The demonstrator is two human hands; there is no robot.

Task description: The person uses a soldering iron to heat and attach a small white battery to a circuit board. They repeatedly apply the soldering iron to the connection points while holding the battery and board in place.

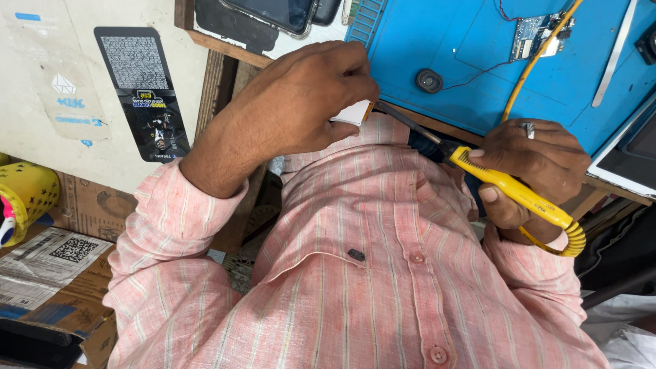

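My left hand is closed on a small white piece held at the edge of the bench. My right hand grips a yellow-handled soldering iron. Its dark metal tip points left and meets the white piece by my left fingers. The iron's yellow cord runs up over the blue work mat. Both my sleeves are pink striped.
A small circuit board with thin wires lies on the blue mat, with a round black part nearby. Metal tweezers lie at right. A dark phone rests at top. Cardboard boxes and a yellow basket sit lower left.
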